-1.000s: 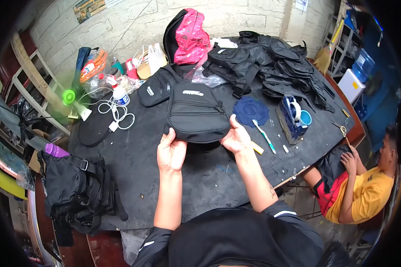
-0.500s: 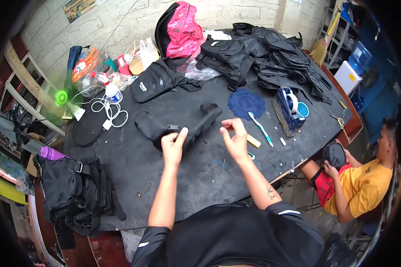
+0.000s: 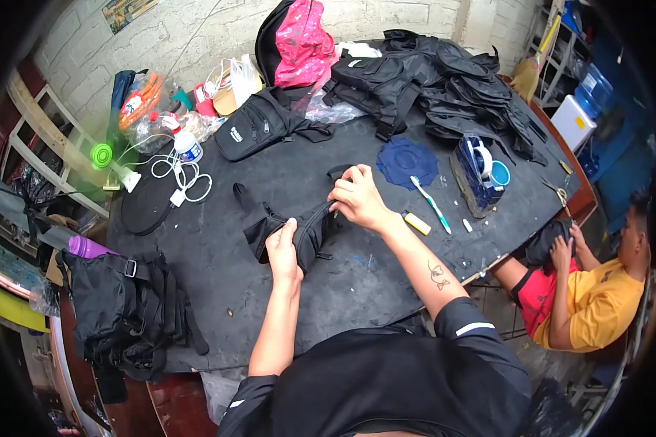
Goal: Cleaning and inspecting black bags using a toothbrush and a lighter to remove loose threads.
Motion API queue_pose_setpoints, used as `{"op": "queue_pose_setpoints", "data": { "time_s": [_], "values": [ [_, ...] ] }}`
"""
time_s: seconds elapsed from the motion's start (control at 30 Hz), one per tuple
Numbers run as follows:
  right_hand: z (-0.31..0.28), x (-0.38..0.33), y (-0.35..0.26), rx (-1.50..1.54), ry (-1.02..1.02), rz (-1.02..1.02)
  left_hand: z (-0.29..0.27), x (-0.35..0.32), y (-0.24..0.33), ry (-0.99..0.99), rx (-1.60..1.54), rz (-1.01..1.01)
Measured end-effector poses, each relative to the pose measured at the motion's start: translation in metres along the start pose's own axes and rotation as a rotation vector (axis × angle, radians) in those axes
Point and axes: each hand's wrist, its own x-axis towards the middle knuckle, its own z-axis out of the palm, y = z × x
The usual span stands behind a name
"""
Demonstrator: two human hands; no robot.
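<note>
Black fabric waist bag [image 3: 284, 226] lies folded at the dark table's [image 3: 219, 269] centre, left hand [image 3: 283, 251] clamped on its six o'clock edge, right hand [image 3: 357, 198] pinching its two o'clock end.

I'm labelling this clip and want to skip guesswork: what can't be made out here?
Head view only:
- The underside of the black waist bag, hidden by its own folds and both hands, left hand, right hand.
- The seated person's black item, covered by their hands.
- The shelves, bent and cut by the fisheye rim.
</note>
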Motion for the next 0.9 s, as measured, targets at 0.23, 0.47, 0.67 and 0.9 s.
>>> {"op": "queue_pose_setpoints", "data": {
  "time_s": [0.23, 0.47, 0.67, 0.9],
  "values": [
    [-0.004, -0.01, 0.039, 0.092, 0.017, 0.27, 0.015, -0.021, -0.013, 0.056, -0.082, 0.036],
    [-0.003, -0.029, 0.057, 0.177, -0.159, 0.411, 0.017, -0.018, -0.018, 0.047, -0.009, 0.047],
    [-0.029, -0.064, 0.025, 0.082, 0.103, 0.569, 0.005, -0.006, -0.009, -0.062, -0.02, -0.072],
    [-0.037, -0.137, -0.023, -0.096, -0.205, 0.861, 0.034, -0.015, -0.026, 0.068, -0.1, 0.037]
  ]
}}
